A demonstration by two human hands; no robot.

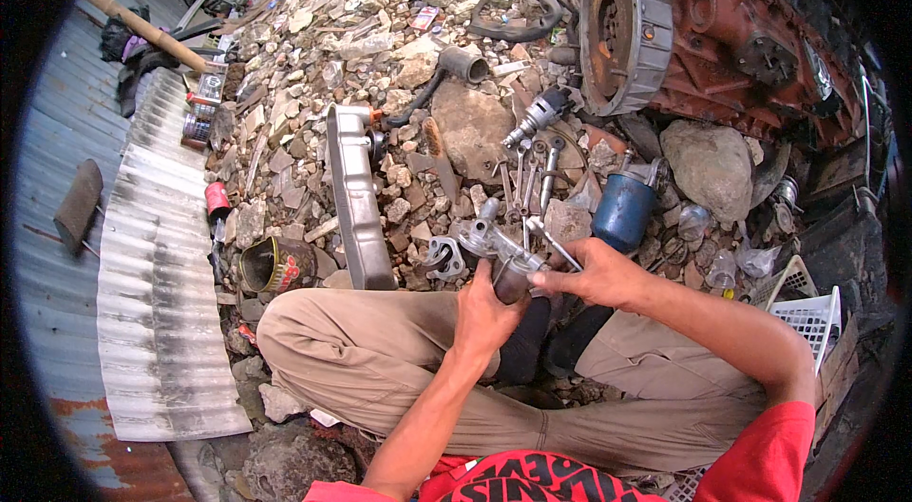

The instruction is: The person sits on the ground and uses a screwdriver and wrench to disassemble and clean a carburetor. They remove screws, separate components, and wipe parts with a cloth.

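My left hand [484, 310] grips a grey cast-metal engine part [496, 244] from below, in front of my crossed legs. Its lower end is a dark cylinder, and a pipe-like stub sticks up at the top. In my right hand [600, 276], a slim silver wrench [555, 244] is pinched between thumb and fingers, close against the part's right side. Left of the part lies a small metal flange with holes [445, 258]. Just beyond, several wrenches [528, 174] rest on the stones, near a silver starter-like piece [538, 117].
A large rusty engine block [736, 37] with a round grey housing [622, 27] stands at the far right. A blue canister [624, 209] and a big stone [706, 170] are nearer. Left of my hands lie a long metal cover [361, 203] and a can [275, 265]. Rubble [313, 56] covers the ground.
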